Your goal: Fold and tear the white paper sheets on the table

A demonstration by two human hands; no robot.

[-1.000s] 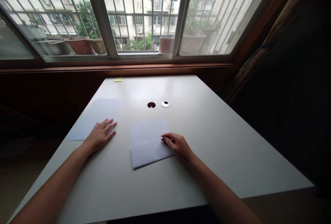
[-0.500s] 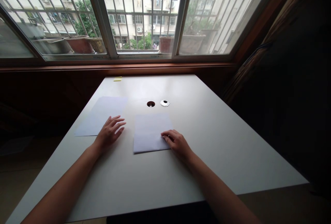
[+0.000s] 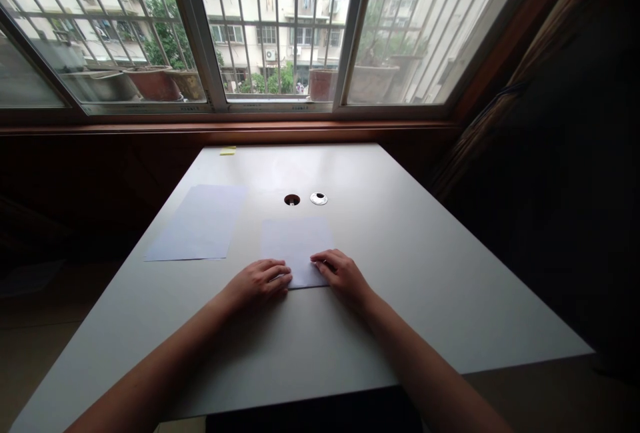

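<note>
A sheet of white paper point(image 3: 297, 240) lies on the table in front of me, apparently folded with a thick near edge. My left hand point(image 3: 263, 280) covers its near left corner, fingers together on top and the thumb down by the near edge. At the right edge, my right hand point(image 3: 343, 274) has its fingers curled and pressed onto the paper, with the thumb close to the forefinger. Both hands are closed on the paper. What lies under the fingertips is hidden.
More white paper point(image 3: 197, 223) lies flat at the left of the white table point(image 3: 425, 300). Behind the folded sheet are a round hole point(image 3: 292, 200) and its silver cover point(image 3: 319, 198). Yellow sticky notes point(image 3: 228, 150) sit at the far left edge, below the barred window point(image 3: 275, 26).
My left hand has moved right and toward me, from above the table beside the left paper onto the near left corner of the folded sheet. My right hand has stayed in place.
</note>
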